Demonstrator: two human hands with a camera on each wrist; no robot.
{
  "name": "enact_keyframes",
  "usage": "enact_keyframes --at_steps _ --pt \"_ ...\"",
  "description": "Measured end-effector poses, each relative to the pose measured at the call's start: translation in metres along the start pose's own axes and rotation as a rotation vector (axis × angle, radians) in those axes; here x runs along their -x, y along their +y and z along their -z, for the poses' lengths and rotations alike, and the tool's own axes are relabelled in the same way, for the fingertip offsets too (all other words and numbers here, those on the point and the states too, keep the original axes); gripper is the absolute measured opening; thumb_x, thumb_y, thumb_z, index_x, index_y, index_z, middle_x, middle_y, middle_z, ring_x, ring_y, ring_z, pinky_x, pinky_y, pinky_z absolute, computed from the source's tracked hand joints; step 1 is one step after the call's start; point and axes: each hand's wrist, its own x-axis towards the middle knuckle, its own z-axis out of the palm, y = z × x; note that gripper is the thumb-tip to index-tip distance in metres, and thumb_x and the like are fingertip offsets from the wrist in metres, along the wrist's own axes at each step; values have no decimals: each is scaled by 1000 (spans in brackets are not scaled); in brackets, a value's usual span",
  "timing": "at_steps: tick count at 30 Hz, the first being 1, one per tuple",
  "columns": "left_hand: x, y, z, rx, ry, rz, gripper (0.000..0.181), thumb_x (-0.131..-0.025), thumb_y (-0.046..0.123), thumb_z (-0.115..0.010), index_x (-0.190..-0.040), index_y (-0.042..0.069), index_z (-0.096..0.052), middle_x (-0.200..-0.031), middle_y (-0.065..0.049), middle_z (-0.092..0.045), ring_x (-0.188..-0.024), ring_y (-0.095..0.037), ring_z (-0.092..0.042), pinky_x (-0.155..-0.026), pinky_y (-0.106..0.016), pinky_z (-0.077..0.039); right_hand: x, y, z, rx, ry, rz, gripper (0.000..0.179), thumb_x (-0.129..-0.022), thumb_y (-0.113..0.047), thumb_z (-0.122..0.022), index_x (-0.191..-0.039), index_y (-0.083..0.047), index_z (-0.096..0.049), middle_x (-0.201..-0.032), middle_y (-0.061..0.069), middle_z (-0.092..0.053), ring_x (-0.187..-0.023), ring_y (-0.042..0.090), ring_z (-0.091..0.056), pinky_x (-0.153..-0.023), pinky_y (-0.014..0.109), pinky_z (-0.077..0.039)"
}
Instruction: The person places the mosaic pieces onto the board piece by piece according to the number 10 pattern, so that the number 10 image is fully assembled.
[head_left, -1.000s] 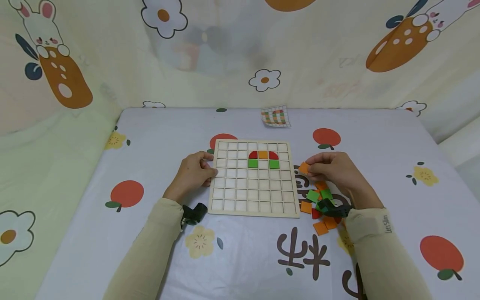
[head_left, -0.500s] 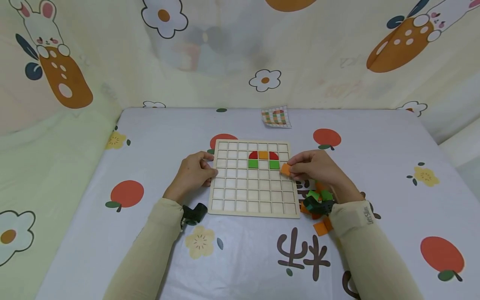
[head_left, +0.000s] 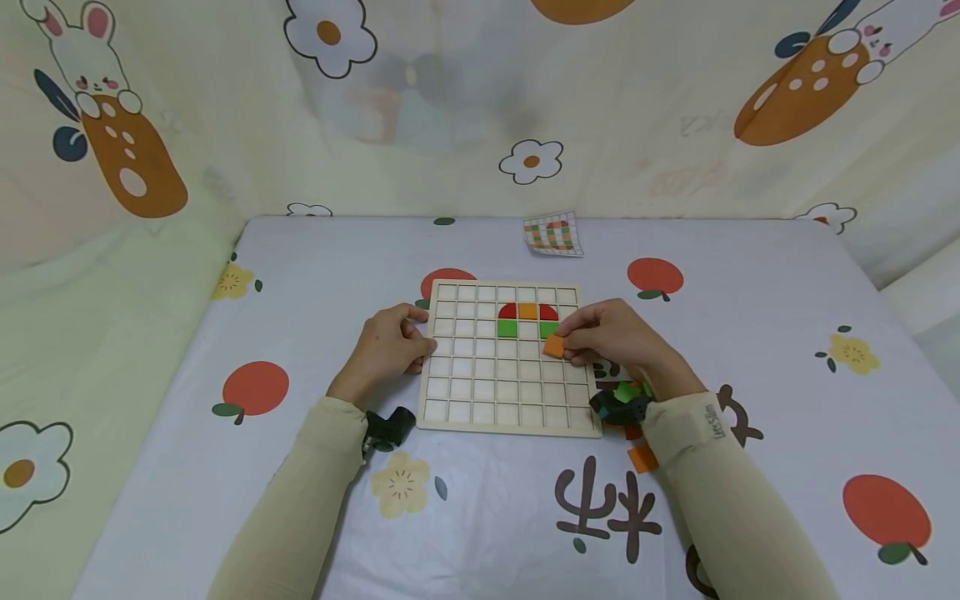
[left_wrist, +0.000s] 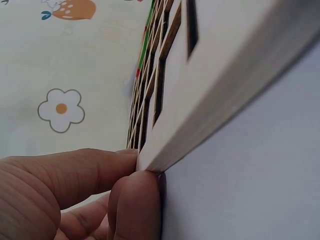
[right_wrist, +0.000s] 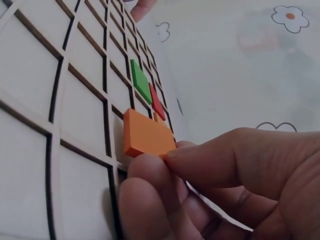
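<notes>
My right hand (head_left: 611,342) pinches an orange square tile (head_left: 553,346) between thumb and fingers, tilted over the wooden grid board (head_left: 461,425). In the right wrist view the orange tile (right_wrist: 147,134) hangs close over a cell, with a green tile (right_wrist: 141,81) and a red tile (right_wrist: 157,102) set beyond it. My left hand (head_left: 382,346) holds the board's left edge, thumb and index finger at the rim (left_wrist: 165,155) in the left wrist view. Set in the board's upper part are two red rounded tiles, an orange square (head_left: 527,312) between them, and two green squares (head_left: 507,328).
Loose green tiles (head_left: 626,392) and an orange tile (head_left: 642,458) lie right of the board, partly hidden by the right wrist and its black camera (head_left: 621,408). A small patterned card (head_left: 552,234) lies behind the board on the printed tablecloth (head_left: 480,517).
My right hand has moved left from beside the loose tiles to over the board, carrying the orange tile below the right green square. The left hand stays at the board's edge.
</notes>
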Motion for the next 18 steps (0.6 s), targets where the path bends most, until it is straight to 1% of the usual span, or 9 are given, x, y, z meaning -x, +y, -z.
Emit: enact_keyframes --at_steps 5,14,18 --pt "0 -1 0 5 0 -1 42 -94 10 -76 -133 5 -62 -89 -10 -66 -62 -16 -65 -60 -26 -56 -1 -1 -1 30 -16 23 22 -100 -4 -66 -117 9 -68 -95 13 -72 -78 20 -68 -75 28 -62" --pt "0 0 0 -6 4 1 41 -95 11 -76 -133 5 -62 -88 -10 -66 -61 -17 -65 -59 -26 -55 -4 -1 -1 91 -33 41 21 -100 -5 -64 -115 8 -70 -92 12 -72 -77 19 -66 -74 27 -61" --pt "0 0 0 -4 3 1 41 -95 11 -76 -133 6 -62 -88 -10 -65 -61 -17 -65 -59 -26 -55 -4 -2 -2 93 -34 28 22 -100 -5 -64 -116 8 -70 -90 12 -72 -76 19 -66 -73 27 -60"
